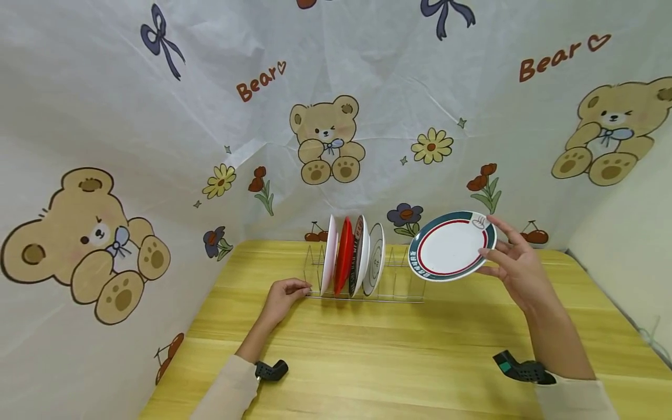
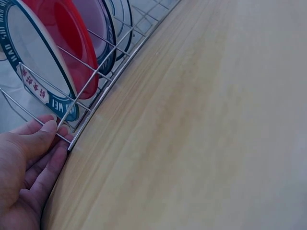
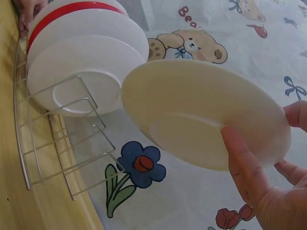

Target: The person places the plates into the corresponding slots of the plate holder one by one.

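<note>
My right hand (image 1: pixel 517 268) holds a white plate (image 1: pixel 448 245) by its right edge, raised in the air to the right of the filled slots. The plate has a dark green rim and a red ring, and its pale underside faces the right wrist camera. A wire dish rack (image 1: pixel 399 301) stands on the table, and my left hand (image 1: pixel 283 294) pinches its front left corner. Upright in the rack's left part are a pale plate (image 1: pixel 328 256), a red plate (image 1: pixel 343 256), a dark-patterned plate (image 1: pixel 357 259) and a white plate with a line drawing (image 1: pixel 375 259).
The wooden table (image 1: pixel 336 356) extends in front of the rack and to both sides. Behind it hangs a white cloth (image 1: pixel 378 76) printed with bears, bows and flowers. Bare wire dividers (image 3: pixel 86 99) rise at the rack's right end.
</note>
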A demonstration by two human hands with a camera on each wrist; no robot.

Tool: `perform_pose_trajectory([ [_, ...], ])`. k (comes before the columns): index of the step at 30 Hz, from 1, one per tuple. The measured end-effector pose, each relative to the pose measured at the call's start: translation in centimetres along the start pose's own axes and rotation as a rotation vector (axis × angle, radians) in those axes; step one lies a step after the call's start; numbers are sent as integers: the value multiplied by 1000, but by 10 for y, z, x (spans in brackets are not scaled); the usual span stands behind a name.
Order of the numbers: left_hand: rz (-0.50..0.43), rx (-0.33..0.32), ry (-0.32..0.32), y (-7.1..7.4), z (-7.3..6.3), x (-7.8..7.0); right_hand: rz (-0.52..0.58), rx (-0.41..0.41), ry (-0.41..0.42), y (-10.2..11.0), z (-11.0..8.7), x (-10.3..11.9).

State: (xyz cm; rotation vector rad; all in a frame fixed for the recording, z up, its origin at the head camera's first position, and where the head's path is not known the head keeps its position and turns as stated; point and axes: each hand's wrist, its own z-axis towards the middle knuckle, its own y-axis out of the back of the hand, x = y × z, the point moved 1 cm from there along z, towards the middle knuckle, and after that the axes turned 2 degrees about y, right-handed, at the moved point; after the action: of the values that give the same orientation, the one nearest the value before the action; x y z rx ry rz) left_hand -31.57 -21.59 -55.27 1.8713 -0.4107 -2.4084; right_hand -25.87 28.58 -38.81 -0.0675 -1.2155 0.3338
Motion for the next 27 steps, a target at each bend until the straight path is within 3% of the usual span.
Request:
perform_pose_trajectory([
  [6,-1,-5,-9,-2,1,0,-51,22,-11,-14,1,-7],
  [14,-12,4,2,-1,2,2,-186,16,-90,-32,13,-16],
  [27,-19,-11,4,-2,2,4,-379,110,-117,-52,32,-20],
])
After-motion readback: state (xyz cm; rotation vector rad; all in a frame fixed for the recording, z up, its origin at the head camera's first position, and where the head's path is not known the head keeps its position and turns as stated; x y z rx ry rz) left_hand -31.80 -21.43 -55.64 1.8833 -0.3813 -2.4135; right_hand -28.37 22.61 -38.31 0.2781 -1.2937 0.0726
